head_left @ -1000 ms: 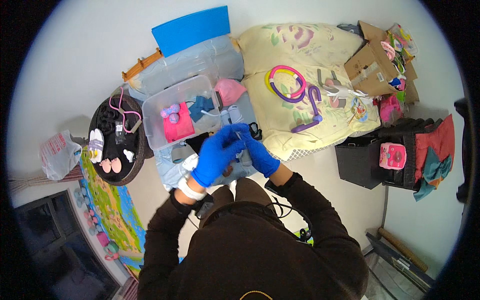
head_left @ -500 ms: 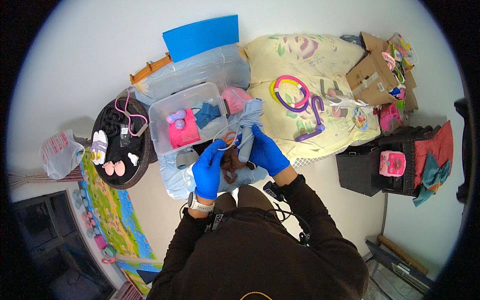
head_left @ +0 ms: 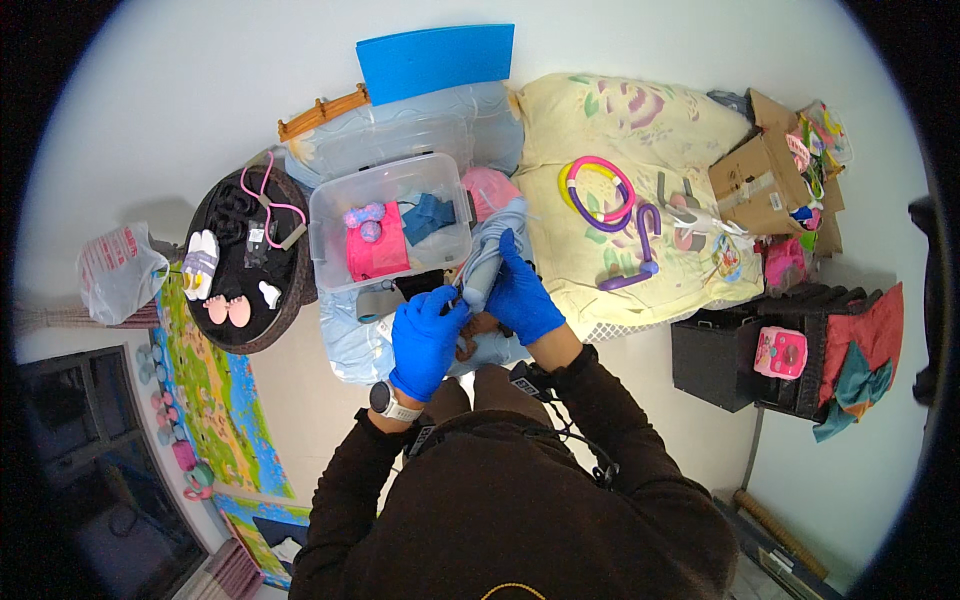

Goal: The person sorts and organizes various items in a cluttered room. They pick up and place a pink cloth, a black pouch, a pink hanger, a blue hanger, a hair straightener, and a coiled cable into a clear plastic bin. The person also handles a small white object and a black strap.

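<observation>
Over the front of the blue cloth, my right hand [head_left: 524,300] is closed round a thick grey-blue handle with cord [head_left: 482,278]; loops of the pale cord lie against its upper part. The fingers of my left hand [head_left: 428,338] are closed at the handle's lower end, pinching there; the fingertips are partly hidden. Both hands wear blue gloves. Behind them stands a clear plastic bin [head_left: 335,265] holding a pink cloth piece [head_left: 372,256], a blue folded piece [head_left: 427,220] and a pink-blue massage ball piece [head_left: 366,222]. Below the handle lies a brown stringy thing [head_left: 468,346], partly covered.
At left, a dark round stool [head_left: 218,328] carries shoes and a pink pull band [head_left: 268,202]. Ring tubes [head_left: 628,212] and a purple bent bar [head_left: 648,255] lie on the flowered cover at right. An overfilled cardboard box [head_left: 755,190] and a black cabinet [head_left: 712,362] stand beyond.
My left hand has moved onto the handle's lower end, its fingers closing there. The handle has tilted and come lower, with my right hand still round it. The view has shifted slightly.
</observation>
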`<action>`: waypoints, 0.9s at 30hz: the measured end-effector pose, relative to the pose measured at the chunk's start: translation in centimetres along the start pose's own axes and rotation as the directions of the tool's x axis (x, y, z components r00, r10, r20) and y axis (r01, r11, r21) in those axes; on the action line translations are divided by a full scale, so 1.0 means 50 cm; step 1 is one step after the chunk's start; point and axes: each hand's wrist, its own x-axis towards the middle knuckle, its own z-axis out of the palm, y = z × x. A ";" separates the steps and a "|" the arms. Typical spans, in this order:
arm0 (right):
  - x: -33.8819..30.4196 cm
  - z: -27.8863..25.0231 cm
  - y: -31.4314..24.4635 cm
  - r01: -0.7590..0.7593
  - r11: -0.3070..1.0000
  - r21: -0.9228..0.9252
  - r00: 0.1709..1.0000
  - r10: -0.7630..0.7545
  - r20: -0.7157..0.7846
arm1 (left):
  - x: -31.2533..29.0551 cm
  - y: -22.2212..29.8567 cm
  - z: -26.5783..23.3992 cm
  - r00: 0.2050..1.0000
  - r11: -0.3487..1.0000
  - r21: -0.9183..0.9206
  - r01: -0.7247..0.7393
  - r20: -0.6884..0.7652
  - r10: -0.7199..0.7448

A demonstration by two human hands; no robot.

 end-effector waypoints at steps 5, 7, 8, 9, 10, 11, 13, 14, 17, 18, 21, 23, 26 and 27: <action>0.026 -0.004 0.018 0.061 0.998 -0.008 0.997 -0.061 -0.050 | 0.005 -0.017 0.018 0.998 0.997 -0.049 -0.065 -0.009 0.064; 0.027 0.003 0.024 0.140 0.986 -0.088 0.981 -0.151 -0.124 | 0.002 -0.026 0.021 0.997 1.000 -0.004 -0.020 0.068 0.020; 0.025 0.007 0.025 0.138 0.986 -0.088 0.985 -0.147 -0.095 | 0.001 -0.029 0.022 0.994 1.000 0.028 0.008 0.112 -0.011; 0.019 0.011 0.025 0.137 0.987 -0.085 0.987 -0.143 -0.067 | -0.002 -0.032 0.022 0.998 1.000 -0.003 -0.001 0.069 0.001; 0.012 0.017 0.024 0.137 0.987 -0.080 0.990 -0.138 -0.006 | -0.003 -0.033 0.021 0.999 1.000 -0.029 0.000 0.038 0.001; 0.005 0.022 0.021 0.116 0.990 -0.079 0.993 -0.115 0.013 | -0.005 -0.034 0.019 1.000 0.998 -0.058 0.001 -0.006 -0.002; -0.012 0.034 0.013 0.084 0.993 -0.082 0.993 -0.077 0.089 | -0.007 -0.031 0.014 1.000 0.999 -0.050 -0.022 0.005 0.022; -0.019 0.040 0.010 0.122 0.985 -0.126 0.983 -0.102 0.150 | -0.007 -0.028 0.011 1.000 0.998 -0.053 -0.024 0.009 0.025; -0.046 0.055 0.004 0.200 0.962 -0.188 0.962 -0.155 0.226 | -0.010 -0.016 -0.001 0.998 0.996 -0.081 -0.049 -0.039 0.046; -0.052 0.058 0.003 0.186 0.968 -0.171 0.960 -0.141 0.242 | -0.011 -0.011 -0.004 0.996 0.994 -0.086 -0.067 -0.058 0.062; -0.056 0.062 0.002 0.143 0.977 -0.155 0.966 -0.104 0.237 | -0.012 0.005 -0.004 0.993 0.987 -0.145 -0.070 -0.106 0.055; -0.052 0.060 0.005 0.116 0.987 -0.108 0.973 -0.092 0.211 | -0.014 0.013 0.001 0.988 0.912 -0.400 0.095 -0.076 -0.136; -0.041 0.058 0.018 0.119 0.992 -0.043 0.979 -0.110 0.171 | -0.015 0.011 0.011 0.930 0.782 -0.537 0.316 0.013 -0.367; -0.041 0.059 0.022 0.145 0.987 -0.070 0.979 -0.132 0.156 | -0.014 0.007 0.015 0.901 0.736 -0.564 0.374 0.033 -0.432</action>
